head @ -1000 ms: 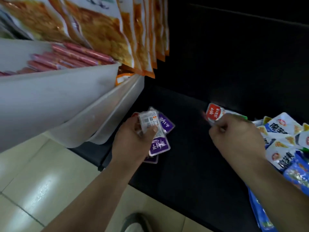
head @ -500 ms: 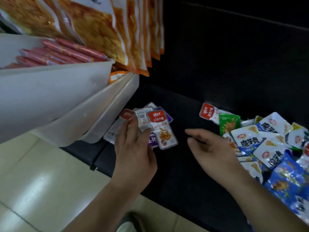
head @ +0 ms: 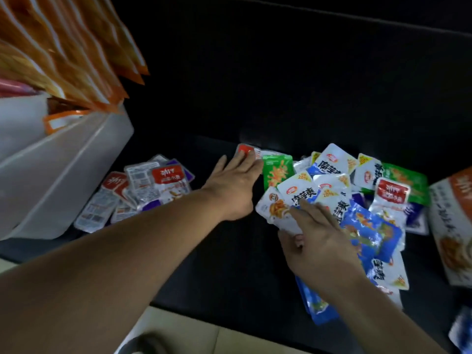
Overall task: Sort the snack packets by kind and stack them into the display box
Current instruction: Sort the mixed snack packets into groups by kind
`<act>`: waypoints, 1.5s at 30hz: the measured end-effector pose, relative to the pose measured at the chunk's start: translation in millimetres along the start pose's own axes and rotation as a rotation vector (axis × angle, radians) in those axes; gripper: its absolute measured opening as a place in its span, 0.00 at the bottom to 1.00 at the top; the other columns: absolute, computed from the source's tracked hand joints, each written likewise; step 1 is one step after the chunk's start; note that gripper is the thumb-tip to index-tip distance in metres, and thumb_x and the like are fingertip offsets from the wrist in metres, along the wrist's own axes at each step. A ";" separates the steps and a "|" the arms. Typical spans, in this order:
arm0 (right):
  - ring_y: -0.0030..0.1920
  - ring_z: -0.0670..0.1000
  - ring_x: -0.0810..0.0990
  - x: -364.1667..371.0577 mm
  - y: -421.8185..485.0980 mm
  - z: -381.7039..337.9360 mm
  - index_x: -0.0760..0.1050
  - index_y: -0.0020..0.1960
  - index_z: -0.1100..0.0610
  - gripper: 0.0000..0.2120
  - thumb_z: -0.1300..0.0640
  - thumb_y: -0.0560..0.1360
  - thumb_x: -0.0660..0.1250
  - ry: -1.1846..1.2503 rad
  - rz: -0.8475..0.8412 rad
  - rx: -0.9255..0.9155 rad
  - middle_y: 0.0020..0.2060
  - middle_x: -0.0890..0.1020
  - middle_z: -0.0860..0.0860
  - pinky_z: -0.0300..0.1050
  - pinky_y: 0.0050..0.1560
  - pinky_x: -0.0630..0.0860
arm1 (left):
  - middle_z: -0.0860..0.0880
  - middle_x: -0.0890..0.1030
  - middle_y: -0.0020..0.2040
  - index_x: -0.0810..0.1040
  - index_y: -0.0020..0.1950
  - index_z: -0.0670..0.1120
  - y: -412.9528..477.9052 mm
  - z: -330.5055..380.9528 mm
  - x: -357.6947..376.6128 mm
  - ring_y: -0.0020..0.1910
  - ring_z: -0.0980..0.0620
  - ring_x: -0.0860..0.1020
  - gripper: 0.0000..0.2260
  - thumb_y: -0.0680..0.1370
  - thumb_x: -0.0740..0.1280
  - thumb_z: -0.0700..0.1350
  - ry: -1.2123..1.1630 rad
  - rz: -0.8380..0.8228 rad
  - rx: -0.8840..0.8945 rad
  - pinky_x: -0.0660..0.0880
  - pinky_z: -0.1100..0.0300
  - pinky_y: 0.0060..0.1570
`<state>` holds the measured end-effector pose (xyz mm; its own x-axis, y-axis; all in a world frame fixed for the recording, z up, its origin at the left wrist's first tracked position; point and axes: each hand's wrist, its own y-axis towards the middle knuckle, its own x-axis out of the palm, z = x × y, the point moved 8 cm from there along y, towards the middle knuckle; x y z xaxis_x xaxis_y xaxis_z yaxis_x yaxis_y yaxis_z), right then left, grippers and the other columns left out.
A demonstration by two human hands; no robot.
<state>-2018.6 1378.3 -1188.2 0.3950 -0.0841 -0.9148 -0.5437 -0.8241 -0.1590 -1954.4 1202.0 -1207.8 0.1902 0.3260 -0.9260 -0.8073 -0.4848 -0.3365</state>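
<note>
Snack packets [head: 357,185] lie in a big mixed heap on the right side of the black bench [head: 204,264]. Some are white, some green, and some blue packets [head: 370,228] sit at the near side of the heap.

The left hand [head: 235,182] reaches far across the bench. Its fingers are straight and a little spread, and it holds nothing. Its fingertips touch a red-topped packet [head: 244,150] at the far left edge of the heap, just beside a green packet [head: 277,172].

The right hand [head: 319,244] is at the near left corner of the heap. It pinches a white packet [head: 274,208] with an orange picture, thumb under the near edge and first finger on top.

A small pile [head: 158,185] of red-and-white and purple packets lies well apart on the left, touching the white bins [head: 63,175]. Orange bags [head: 76,47] hang above the bins, but they look blurry.

An orange and white box [head: 452,226] stands at the right edge, just beside the heap. Pale floor [head: 178,333] shows at the near side
</note>
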 end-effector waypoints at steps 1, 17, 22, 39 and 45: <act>0.79 0.61 0.64 -2.5 -0.7 -0.3 0.75 0.73 0.55 0.27 0.43 0.78 0.66 -0.029 0.012 -0.025 0.76 0.71 0.52 0.57 0.74 0.67 | 0.49 0.42 0.85 0.43 0.85 0.49 -2.9 0.7 2.1 0.84 0.48 0.42 0.41 0.78 0.64 0.44 0.025 0.010 -0.012 0.40 0.44 0.82; 0.61 0.46 0.75 -16.1 5.4 -2.4 0.85 0.49 0.41 0.13 0.35 0.73 0.68 -0.072 0.088 -0.041 0.54 0.79 0.38 0.43 0.39 0.74 | 0.54 0.79 0.59 0.75 0.61 0.52 -90.2 13.5 11.5 0.58 0.46 0.74 0.23 0.68 0.70 0.55 -0.185 0.275 -0.213 0.70 0.50 0.57; 0.57 0.55 0.80 -25.7 -4.2 7.3 0.85 0.55 0.49 0.13 0.50 0.71 0.78 0.091 0.216 -0.032 0.54 0.81 0.46 0.50 0.43 0.79 | 0.48 0.84 0.44 0.81 0.57 0.48 -102.1 11.1 7.3 0.45 0.44 0.82 0.16 0.71 0.71 0.38 -0.210 0.399 -0.135 0.80 0.53 0.37; 0.82 0.59 0.43 -25.4 -46.0 33.0 0.52 0.80 0.34 0.48 0.33 0.68 0.74 -0.151 -0.082 0.113 0.81 0.46 0.49 0.64 0.79 0.56 | 0.51 0.74 0.74 0.72 0.77 0.50 -109.9 48.5 14.5 0.72 0.47 0.71 0.30 0.75 0.73 0.52 -0.374 0.290 0.074 0.71 0.51 0.70; 0.83 0.53 0.44 -7.5 -64.7 45.1 0.48 0.81 0.35 0.45 0.31 0.72 0.69 -0.117 -0.135 0.069 0.83 0.45 0.43 0.55 0.80 0.59 | 0.54 0.70 0.57 0.73 0.69 0.56 -90.0 50.6 21.9 0.59 0.51 0.69 0.33 0.66 0.79 0.58 -0.322 0.163 -0.094 0.70 0.53 0.59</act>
<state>-2019.8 1457.6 -1187.8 0.3812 0.0933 -0.9198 -0.5425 -0.7831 -0.3042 -1905.9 1293.8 -1189.1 -0.1343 0.4697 -0.8726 -0.7550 -0.6188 -0.2170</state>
